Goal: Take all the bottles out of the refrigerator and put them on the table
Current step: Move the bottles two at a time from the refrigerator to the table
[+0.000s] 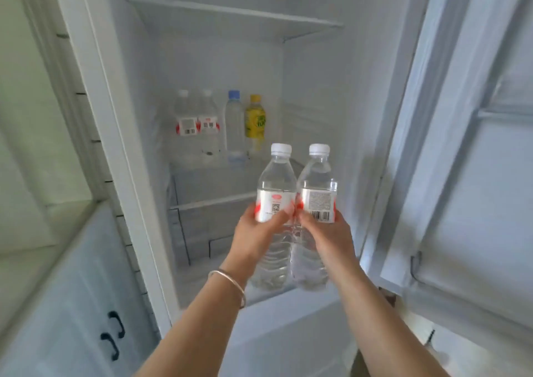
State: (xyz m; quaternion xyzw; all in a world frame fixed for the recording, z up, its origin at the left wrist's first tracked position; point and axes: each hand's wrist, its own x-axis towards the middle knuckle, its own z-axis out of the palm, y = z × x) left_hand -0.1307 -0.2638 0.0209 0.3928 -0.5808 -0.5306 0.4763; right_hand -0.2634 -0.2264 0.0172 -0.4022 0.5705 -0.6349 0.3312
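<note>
We hold two clear water bottles side by side in front of the open refrigerator (pixel 95 117). Our left hand (pixel 253 232) is wrapped around the label band of the left bottle (pixel 275 192), and our right hand (pixel 328 235) is closed on the right bottle (pixel 317 192) at the same height. The two bottles touch each other along their sides, both upright, white caps on.

They look full, so we judge them fairly heavy for a one-handed hold. The thin plastic walls will likely give under a hard squeeze. If chilled they may be damp and slick, though we cannot tell that from here. The label band, just above the ribbed lower half, seems the firmest place to take hold, and that is where our fingers sit.

Beyond our hands, further back on the shelf (pixel 202 200), four more bottles stand in a row: two clear labelled bottles (pixel 196 122), a slim blue-capped bottle (pixel 234 122) and a yellow-capped bottle (pixel 255 120). They remain to be fetched. No tabletop for setting down is in view.
</note>
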